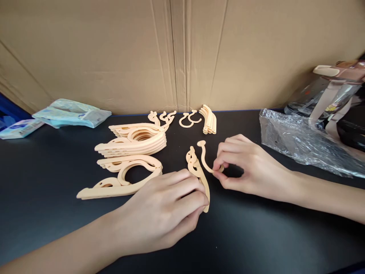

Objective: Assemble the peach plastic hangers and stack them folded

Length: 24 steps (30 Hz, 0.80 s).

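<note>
My left hand is closed around the lower part of a cream plastic hanger arm, whose notched end sticks up past the fingers. Just right of it, my right hand pinches a cream hook at its curved end, with the flat round end pointing up and away. The hook and the hanger arm are apart. To the left lie a pair of hanger pieces and, behind them, a stack of similar pieces.
Loose hooks and a bundle of short curved pieces lie near the cardboard wall. Blue-white packets are at the back left. Clear plastic wrap and a strapped transparent bottle stand at the right on the black table.
</note>
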Available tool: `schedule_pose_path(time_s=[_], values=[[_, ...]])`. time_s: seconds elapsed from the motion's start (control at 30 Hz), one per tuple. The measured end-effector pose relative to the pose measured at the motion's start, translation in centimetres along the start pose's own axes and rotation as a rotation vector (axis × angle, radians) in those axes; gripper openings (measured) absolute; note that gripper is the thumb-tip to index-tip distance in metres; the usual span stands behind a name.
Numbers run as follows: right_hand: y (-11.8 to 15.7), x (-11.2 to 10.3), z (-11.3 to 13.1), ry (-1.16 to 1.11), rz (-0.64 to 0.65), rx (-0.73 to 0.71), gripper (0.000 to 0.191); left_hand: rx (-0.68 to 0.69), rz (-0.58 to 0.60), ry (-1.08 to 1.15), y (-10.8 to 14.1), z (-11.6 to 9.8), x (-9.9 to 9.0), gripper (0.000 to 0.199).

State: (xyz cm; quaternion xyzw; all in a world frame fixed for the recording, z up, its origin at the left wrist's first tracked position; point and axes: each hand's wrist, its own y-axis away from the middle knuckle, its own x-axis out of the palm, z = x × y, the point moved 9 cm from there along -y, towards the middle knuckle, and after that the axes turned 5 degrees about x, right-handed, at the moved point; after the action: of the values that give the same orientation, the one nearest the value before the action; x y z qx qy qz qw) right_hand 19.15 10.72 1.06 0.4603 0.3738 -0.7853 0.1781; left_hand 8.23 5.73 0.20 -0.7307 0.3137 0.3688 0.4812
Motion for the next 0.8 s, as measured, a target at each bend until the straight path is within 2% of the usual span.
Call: schedule_pose_path(time_s=[0.13,0.37,0.53,0.67,0.8], values=[[1.1,0.4,0.1,0.016,0.008,-0.002,0.014,-0.01,-0.003,0.0,0.1,0.1,0.0,0.018],[1.2,0.9,-0.1,0.018,0.052,-0.015,0.014,-0.014,-0.006,-0.004,0.4,0.4,0.2,0.018],[0.3,-0.4,-0.5,0.136,0.063,-0.085,0.018,-0.013,0.0,0.022,0.2,0.3,0.3,0.019],[-1.8,-1.6,-3.5,0.403,0.039,-0.115,0.023,0.006,-0.027,0.044,0.2,0.2,0.1,0.018],[-4.0,-1.2,-7.9,0.632,0.071,-0.082,0.031,-0.003,-0.013,0.038,0.2,0.4,0.2,0.018]])
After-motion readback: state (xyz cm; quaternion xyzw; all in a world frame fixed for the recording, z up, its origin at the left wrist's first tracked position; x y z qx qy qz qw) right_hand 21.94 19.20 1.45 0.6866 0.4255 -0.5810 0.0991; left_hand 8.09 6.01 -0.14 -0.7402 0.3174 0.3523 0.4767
